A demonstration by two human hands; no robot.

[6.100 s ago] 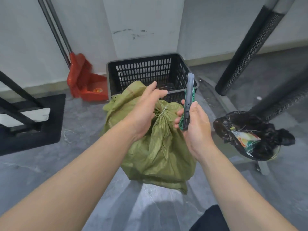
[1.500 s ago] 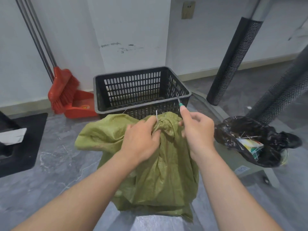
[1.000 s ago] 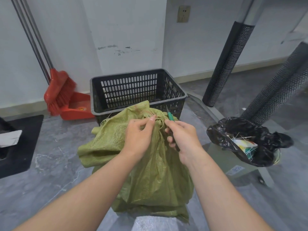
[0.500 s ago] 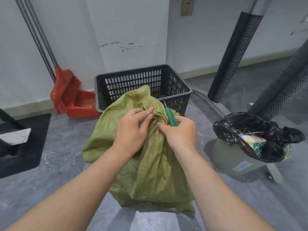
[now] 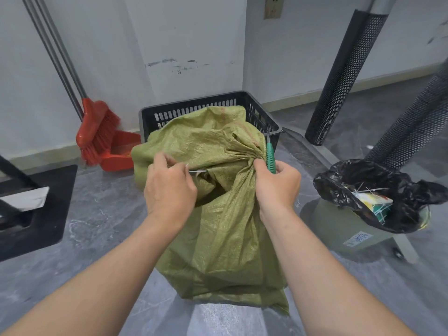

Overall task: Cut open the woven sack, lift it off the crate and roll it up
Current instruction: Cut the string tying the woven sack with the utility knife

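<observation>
A green woven sack (image 5: 225, 229) stands bulging on the grey floor in front of me, its top spread open and loose toward the back. My left hand (image 5: 169, 187) pinches a thin white tie (image 5: 197, 170) at the sack's mouth. My right hand (image 5: 276, 187) grips a gathered fold of the sack together with a green utility knife (image 5: 270, 155), whose blade points up. What is inside the sack is hidden. A black slotted plastic crate (image 5: 261, 115) stands just behind the sack.
A red broom and dustpan (image 5: 101, 139) lean on the wall at the left. A bin lined with a black bag (image 5: 378, 195) stands at the right, beside two perforated black posts (image 5: 344, 76). A black mat (image 5: 36, 204) lies at the far left.
The sack's tied neck has come loose and its top has spread open. My left hand has moved left, drawing the white tie out. My right hand still holds the knife and the fold.
</observation>
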